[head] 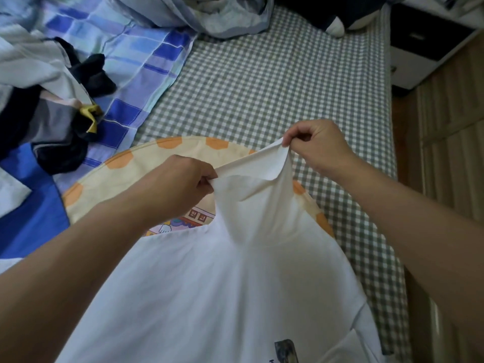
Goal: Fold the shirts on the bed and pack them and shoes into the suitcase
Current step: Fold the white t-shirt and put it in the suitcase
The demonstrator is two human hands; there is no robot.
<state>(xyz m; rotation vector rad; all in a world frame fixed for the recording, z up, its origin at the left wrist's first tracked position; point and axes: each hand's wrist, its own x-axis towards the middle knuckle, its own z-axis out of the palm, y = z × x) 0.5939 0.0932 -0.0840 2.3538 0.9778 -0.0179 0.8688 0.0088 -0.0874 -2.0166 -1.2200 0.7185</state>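
1. A white cotton shirt (pixel 235 284) with a small dark print near its lower hem is spread over the near part of the bed (pixel 262 87), which is covered by a grey-and-white checked sheet.
2. One narrow end of the shirt is lifted off the bed and held taut between both hands.
3. The left hand (pixel 180 182) is closed around the left corner of that lifted end, the fabric pinched between thumb and curled fingers.
4. The right hand (pixel 317 145) is closed on the right corner, held slightly higher and further from the near edge of the bed.
5. A round cream cushion (pixel 117 174) with orange patches along its rim lies under the shirt, near the bed's near edge.
6. A heap of dark and white clothes (pixel 47 100) lies at the left edge of the bed, on a blue patchwork blanket (pixel 136 61).
7. A crumpled pale-blue quilt (pixel 209 14) is bunched at the far edge.
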